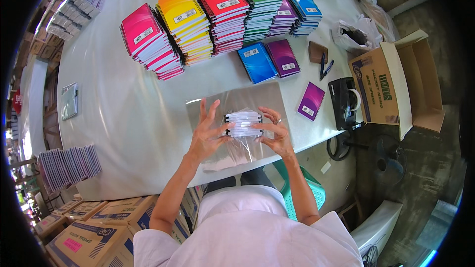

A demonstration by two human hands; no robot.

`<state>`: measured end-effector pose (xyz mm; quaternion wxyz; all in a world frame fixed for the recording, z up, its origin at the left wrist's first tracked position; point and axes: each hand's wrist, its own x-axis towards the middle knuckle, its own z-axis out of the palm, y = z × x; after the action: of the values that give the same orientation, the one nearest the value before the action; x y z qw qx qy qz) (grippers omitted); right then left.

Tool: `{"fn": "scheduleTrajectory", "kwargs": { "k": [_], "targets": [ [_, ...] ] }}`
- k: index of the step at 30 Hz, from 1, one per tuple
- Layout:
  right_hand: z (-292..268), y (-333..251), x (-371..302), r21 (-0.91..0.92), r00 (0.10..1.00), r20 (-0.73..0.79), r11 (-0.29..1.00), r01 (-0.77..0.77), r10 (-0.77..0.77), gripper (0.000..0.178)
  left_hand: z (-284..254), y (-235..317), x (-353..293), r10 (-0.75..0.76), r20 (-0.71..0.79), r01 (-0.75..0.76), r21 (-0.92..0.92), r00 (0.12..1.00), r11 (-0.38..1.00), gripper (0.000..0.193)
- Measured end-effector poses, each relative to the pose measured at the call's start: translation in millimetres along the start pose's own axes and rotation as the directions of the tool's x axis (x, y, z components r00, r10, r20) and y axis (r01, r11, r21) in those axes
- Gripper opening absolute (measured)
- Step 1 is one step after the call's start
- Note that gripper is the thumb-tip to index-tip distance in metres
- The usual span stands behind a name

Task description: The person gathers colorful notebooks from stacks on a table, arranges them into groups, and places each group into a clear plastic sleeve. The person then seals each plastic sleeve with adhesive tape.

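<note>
Widest of all, a pale, glossy surface (114,133). Along its far side, a row of stacked spiral notebooks (225,20): pink, yellow, red, green, purple and blue from left to right. At the right edge, a cardboard carton (378,94) with its flaps open. Toward the near edge, a clear plastic sheet (274,99), lying flat, creased and shiny on the near side.

Over the sheet, two bare hands facing each other. Left hand (204,133) half open, with thumb and index finger pinching the left end of a bundle of booklets (243,123), other fingers raised and fanned apart. Right hand (278,137), ringed, half open too, pinching the right end between thumb and index finger, remaining fingers loosely curled near the far corner.

Beside the carton, a black tape dispenser (340,106). Between the hands, over the sheet's middle, the bundle: white page edges facing up, black bindings at left and right, long axis of the visible face running left to right; depth underneath hidden. Left of the dispenser, a single purple notebook (311,101), far end leaning right. Smallest, dark blue snips (322,66), just beside a brown wallet (316,50).
</note>
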<state>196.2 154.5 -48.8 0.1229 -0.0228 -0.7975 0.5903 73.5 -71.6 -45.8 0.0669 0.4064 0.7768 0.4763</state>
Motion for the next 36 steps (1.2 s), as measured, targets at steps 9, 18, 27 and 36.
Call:
{"fn": "scheduleTrajectory", "kwargs": {
  "k": [9, 18, 27, 36],
  "targets": [
    [5, -5, -5, 0.006, 0.996, -0.086, 1.000, 0.023, -0.022, 0.047, 8, 5, -12, 0.001, -0.190, -0.016, -0.075, 0.982, 0.997, 0.057],
    [27, -24, -3, -0.047, 0.982, -0.189, 0.999, 0.016, -0.025, 0.039, 1, 18, 9, 0.064, -0.048, -0.054, 0.203, 0.997, 0.978, 0.042],
    [11, -35, 32, -0.288, 0.993, -0.122, 0.957, -0.036, 0.000, 0.016, -4, 17, 32, 0.095, -0.067, -0.079, 0.213, 0.993, 0.974, 0.047],
    [-6, -27, 60, 0.181, 0.900, 0.098, 0.881, -0.437, 0.426, 0.024, -12, 4, 70, -0.367, 0.491, 0.607, -0.545, 0.791, 0.579, 0.060]
  ]
}}
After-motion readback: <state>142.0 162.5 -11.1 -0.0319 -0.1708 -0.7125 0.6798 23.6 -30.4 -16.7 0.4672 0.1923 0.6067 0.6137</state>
